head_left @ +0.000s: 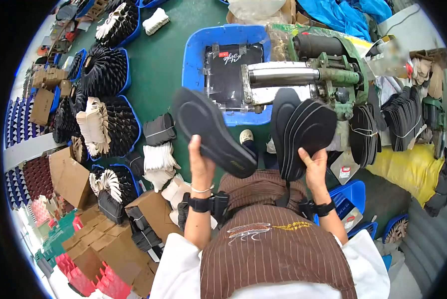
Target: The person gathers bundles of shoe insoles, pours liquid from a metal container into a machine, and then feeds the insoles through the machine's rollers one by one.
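Observation:
My left hand grips a single black shoe sole by its near end, raised and tilted up to the left. In my right hand is a fanned stack of black insoles, held upright by its lower edge. Both sit in front of a green roller machine with a shiny steel cylinder. A brown striped apron covers my lap below the hands, and each wrist wears a black band.
A blue tub with a black sheet stands behind the machine. Blue bins of fanned black soles line the left on the green floor. Cardboard boxes lie lower left. Bundled black soles and a yellow sack sit right.

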`<state>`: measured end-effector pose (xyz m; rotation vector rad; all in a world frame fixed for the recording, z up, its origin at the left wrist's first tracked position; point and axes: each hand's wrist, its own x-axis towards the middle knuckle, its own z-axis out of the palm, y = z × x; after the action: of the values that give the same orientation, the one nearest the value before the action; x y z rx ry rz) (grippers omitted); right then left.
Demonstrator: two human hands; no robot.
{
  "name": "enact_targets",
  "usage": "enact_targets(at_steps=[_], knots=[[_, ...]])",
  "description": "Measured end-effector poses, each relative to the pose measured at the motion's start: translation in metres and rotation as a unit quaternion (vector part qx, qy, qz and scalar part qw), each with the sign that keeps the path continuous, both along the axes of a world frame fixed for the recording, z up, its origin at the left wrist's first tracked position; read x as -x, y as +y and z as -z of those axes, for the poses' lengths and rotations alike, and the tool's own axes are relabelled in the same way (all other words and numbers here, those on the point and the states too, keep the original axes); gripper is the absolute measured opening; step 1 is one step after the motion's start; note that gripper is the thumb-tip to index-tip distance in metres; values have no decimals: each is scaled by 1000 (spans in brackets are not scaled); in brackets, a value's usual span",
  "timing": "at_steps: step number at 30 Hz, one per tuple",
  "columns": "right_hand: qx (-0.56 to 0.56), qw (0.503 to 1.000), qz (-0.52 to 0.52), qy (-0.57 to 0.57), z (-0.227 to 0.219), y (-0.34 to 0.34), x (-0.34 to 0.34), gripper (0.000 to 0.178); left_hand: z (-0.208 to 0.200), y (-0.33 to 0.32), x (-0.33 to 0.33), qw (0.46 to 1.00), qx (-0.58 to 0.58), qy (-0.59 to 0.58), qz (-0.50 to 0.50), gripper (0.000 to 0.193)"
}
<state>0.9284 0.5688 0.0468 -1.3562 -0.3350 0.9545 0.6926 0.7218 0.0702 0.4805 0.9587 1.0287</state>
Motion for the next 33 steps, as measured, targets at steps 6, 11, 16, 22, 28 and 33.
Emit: enact_targets(at_steps=[6, 11, 16, 22, 28, 33], knots=[[-28, 992, 36, -116, 13, 65, -17, 39, -19, 13, 23, 999, 8, -51, 14, 79], [4, 983, -12, -185, -9, 27, 1, 39, -29, 12, 13, 981, -25, -175, 76, 105], [10, 991, -41, -130, 30, 51, -9, 46, -22, 14, 11, 967, 0, -220, 127, 115], [10, 974, -34, -225, -5, 45, -2, 40, -8, 10, 18, 930, 21, -331, 160, 115], [37, 972, -73, -221, 30, 52, -13, 44, -9, -1, -2, 934, 34, -324, 149, 119], [134, 948, -168, -233, -14, 74, -15, 25, -15, -9, -5, 931, 52, -326, 157, 115]])
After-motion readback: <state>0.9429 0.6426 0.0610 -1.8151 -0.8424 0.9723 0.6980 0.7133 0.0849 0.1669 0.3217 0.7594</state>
